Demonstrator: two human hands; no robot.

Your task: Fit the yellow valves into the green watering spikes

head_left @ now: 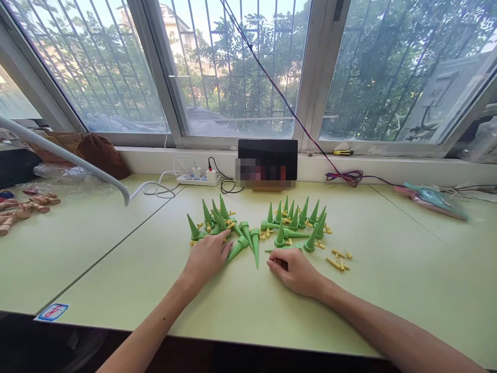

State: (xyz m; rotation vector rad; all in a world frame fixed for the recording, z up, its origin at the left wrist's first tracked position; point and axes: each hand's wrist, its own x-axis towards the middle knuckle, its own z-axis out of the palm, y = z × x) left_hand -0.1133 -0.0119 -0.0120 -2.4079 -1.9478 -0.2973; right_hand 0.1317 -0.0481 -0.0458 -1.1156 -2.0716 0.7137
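My left hand [207, 257] reaches over the left group of green plastic spikes [193, 227]. Its thumb and index finger are apart, close to a lying spike [236, 250]; some fingertips are hidden among the pieces. Two more spikes lie just right of that hand, one pointing toward me [255, 246]. My right hand [295, 269] rests on the table with its fingers curled closed; whatever it holds, if anything, is hidden. Directly behind its knuckles lies another green spike [281, 249]. Small yellow valves [338, 263] lie loose to the right of this hand.
More green spikes [310, 242], many upright with yellow valves, stand right of centre. Behind them are a dark tablet [267, 158] on a stand, a power strip [198, 179] and coiled cables [345, 178]. Wooden pieces [23, 210] lie far left; a plastic bag [435, 201] lies right.
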